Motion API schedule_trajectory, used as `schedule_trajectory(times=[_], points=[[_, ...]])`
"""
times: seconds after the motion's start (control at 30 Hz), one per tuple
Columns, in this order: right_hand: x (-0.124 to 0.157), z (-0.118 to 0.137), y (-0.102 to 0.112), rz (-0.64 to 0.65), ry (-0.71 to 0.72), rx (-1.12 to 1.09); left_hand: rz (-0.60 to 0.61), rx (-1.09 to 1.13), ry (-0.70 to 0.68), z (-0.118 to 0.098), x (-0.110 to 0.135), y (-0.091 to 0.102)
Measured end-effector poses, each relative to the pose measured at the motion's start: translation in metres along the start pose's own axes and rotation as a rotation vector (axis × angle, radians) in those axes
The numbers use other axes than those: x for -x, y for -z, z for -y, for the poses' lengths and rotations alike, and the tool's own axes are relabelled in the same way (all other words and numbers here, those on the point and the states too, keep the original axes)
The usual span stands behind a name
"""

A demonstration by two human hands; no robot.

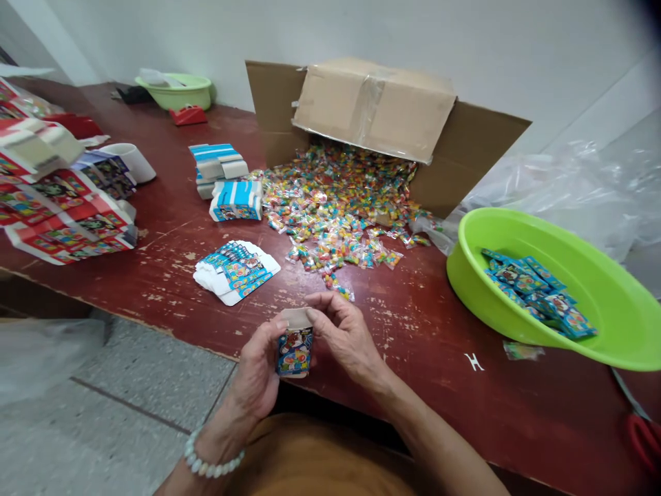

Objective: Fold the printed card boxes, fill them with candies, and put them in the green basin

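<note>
Just over the table's front edge, a small blue printed candy box is held upright, its top flap raised. My left hand grips the box's left side, thumb at the upper edge. At the upper right, my right hand has its thumb and fingers closed on the box's flap. Beyond the hands lies a fanned stack of flat blue cartons. Small clear packets of colourful candy spill across the table from a cardboard box on its side.
A green basin at the right holds several blue boxes. Red-handled scissors lie beside it. Bundled blue cartons and red carton bundles sit at the left. Another green basin stands at the back on the red table.
</note>
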State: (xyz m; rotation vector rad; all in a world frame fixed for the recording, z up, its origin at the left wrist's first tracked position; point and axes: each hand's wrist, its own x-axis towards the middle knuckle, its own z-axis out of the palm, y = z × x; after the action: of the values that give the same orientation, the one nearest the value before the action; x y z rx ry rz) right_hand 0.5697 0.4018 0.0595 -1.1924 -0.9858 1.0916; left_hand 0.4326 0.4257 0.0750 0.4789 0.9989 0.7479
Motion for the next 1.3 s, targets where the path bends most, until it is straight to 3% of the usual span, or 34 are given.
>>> schedule_trajectory(times=[0.17, 0.33, 0.43, 0.53, 0.73, 0.87, 1.1, 1.2, 1.3], points=[[-0.007, 0.0, 0.01, 0.177, -0.122, 0.038, -0.005, -0.013, 0.009, 0.004, -0.004, 0.004], [-0.011, 0.013, 0.023, 0.298, 0.21, 0.313, 0.064, -0.076, -0.005, 0.002, -0.004, 0.01], [-0.008, 0.018, 0.028, 0.385, 0.227, 0.303, 0.15, -0.132, -0.024, 0.001, -0.004, 0.014], [-0.006, 0.015, 0.027, 0.336, 0.157, 0.265, 0.189, -0.175, 0.011, 0.004, -0.005, 0.017], [-0.012, 0.003, 0.023, 0.261, -0.166, 0.107, 0.187, -0.22, 0.047, 0.009, -0.007, 0.014], [-0.015, 0.0, 0.022, 0.21, -0.204, 0.142, 0.156, -0.265, 0.016, 0.011, -0.01, 0.012], [-0.009, 0.005, 0.024, 0.304, 0.053, 0.26, 0.07, -0.306, 0.012, 0.013, -0.012, 0.013], [-0.002, 0.008, 0.024, 0.355, 0.245, 0.38, 0.072, -0.228, 0.051, 0.011, -0.011, 0.007], [0.005, 0.006, 0.02, 0.327, 0.406, 0.502, 0.121, -0.089, 0.089, 0.009, -0.012, 0.001]])
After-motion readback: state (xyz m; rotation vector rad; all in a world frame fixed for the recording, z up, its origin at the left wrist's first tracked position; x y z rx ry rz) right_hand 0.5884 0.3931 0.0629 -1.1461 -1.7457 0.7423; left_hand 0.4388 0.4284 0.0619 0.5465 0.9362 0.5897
